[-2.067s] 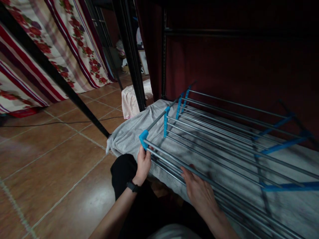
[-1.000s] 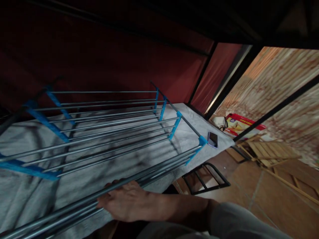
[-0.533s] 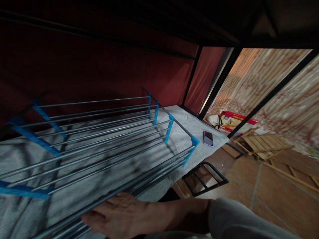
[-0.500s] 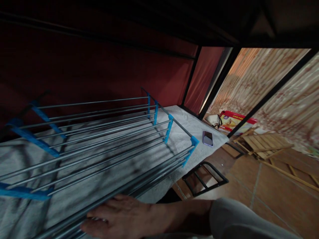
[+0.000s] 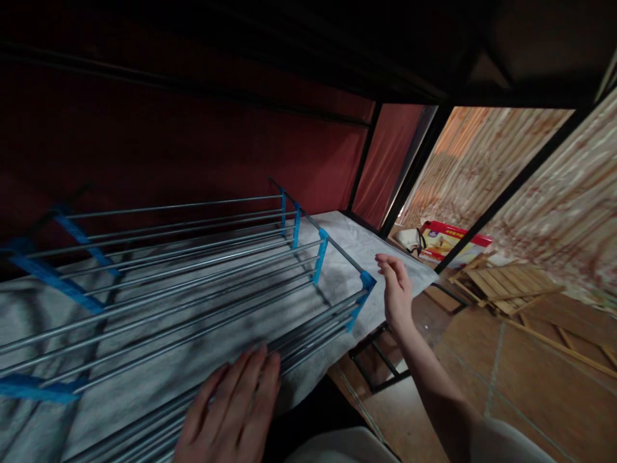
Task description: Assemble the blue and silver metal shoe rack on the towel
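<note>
A clothes drying rack (image 5: 226,267) with grey metal bars and blue plastic joints stands unfolded on a pale cloth-covered surface. My left hand (image 5: 231,408) lies over the rack's front group of bars, fingers stretched out and touching them. Just beyond the rack's right blue corner joint (image 5: 368,281) is my right hand (image 5: 398,292), raised above the cloth with thumb and fingers loosely bent and apart. Nothing shows in it. The spot where a phone lay earlier is covered by this hand, so I cannot see the phone.
A black metal frame with posts (image 5: 419,167) surrounds the pale cloth (image 5: 337,225). Beyond the right edge, a red and yellow box (image 5: 450,241) and a folded wooden chair (image 5: 511,283) lie on the tiled floor (image 5: 525,347). A patterned curtain (image 5: 511,167) hangs behind.
My right hand has left the front bars and moved forward and right, past the rack's corner. My left hand has come into view on those bars. The view has shifted slightly.
</note>
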Demonstrator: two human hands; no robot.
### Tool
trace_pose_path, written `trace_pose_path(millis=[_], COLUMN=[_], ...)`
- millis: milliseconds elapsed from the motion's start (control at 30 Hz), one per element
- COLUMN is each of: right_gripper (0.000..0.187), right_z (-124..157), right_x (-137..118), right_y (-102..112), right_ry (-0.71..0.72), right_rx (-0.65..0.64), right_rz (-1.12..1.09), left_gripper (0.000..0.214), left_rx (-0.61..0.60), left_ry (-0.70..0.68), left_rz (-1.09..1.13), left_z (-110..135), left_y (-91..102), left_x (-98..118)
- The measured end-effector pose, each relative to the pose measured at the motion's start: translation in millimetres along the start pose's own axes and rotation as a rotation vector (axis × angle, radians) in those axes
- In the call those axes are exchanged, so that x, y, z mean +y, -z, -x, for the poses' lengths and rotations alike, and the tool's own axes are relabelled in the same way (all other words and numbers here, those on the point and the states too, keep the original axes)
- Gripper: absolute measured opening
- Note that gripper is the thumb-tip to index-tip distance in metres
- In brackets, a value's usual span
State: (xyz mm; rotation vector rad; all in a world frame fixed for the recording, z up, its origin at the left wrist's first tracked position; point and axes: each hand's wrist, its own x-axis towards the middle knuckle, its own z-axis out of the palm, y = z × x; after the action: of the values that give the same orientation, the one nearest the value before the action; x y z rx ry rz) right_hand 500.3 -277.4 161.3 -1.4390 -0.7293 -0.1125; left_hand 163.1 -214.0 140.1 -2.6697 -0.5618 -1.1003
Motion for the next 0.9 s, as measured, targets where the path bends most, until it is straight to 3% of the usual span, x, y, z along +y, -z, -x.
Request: trace_pose_path(millis=[100, 200, 367, 533, 900], right_gripper=[0.042, 0.049, 0.054, 0.047, 0.041], right_z=[-20.5, -22.4, -22.4, -20.1, -12.7], right_x=[26.7, 35.0, 33.1, 35.2, 33.6], right_y=[2.8, -2.0, -15.2, -22.8, -28.5], right_ry=[-0.530, -0.760, -0.763, -0.685, -0.692], right_rx=[-0.322, -0.570, -0.700, -0.614, -0.516], right_rz=[-0.320, -0.517, -0.534, -0.531, -0.522], left_gripper=[0.037, 0.035, 0.035, 0.036, 0.046], left_rx=[-0.077, -0.198, -0.349, -0.336, -0.355], left_ry=[-0.081, -0.104, -0.035, -0.042, -0.029], left_rz=[-0.101, -0.164, -0.175, -0.167, -0.106], left_z=[-37.9, -58.4, -67.7, -67.7, -58.2], left_y=[-25.9, -39.5, -36.8, -37.8, -45.7], left_x=[8.7, 11.4, 10.4, 8.9, 3.6])
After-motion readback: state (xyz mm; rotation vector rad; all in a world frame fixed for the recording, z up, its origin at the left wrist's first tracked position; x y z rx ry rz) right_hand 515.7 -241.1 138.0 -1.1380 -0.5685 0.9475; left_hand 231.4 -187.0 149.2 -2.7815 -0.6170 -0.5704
